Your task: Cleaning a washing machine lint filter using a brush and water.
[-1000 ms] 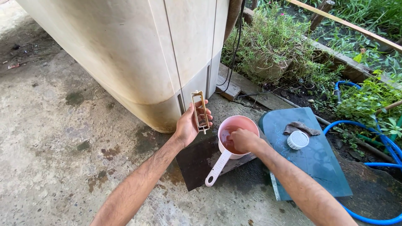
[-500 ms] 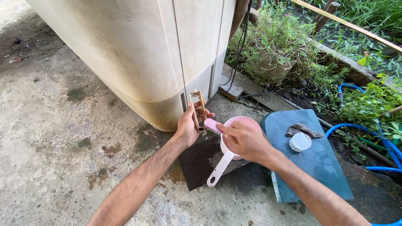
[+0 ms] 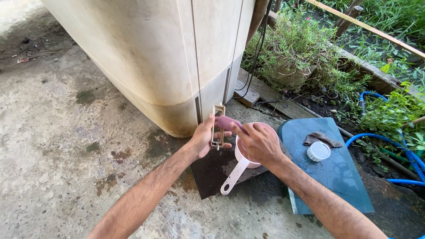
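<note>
Left hand (image 3: pixel 204 138) had its grip pinched round the narrow filter frame (image 3: pixel 217 126), upright beside the washer's (image 3: pixel 155 53) base; right hand (image 3: pixel 259 144) clamped a pink brush (image 3: pixel 228 122) against it, over the pink dipper (image 3: pixel 248 152). I'd say short strokes, frame steady.

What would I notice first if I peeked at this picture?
Probably the two bare arms meeting in the middle: the left hand holds up a narrow beige plastic frame, and the right hand presses a small pink brush against it. Just beneath sits a pink plastic dipper with a white handle, and a big grimy cream-coloured machine looms behind.
</note>
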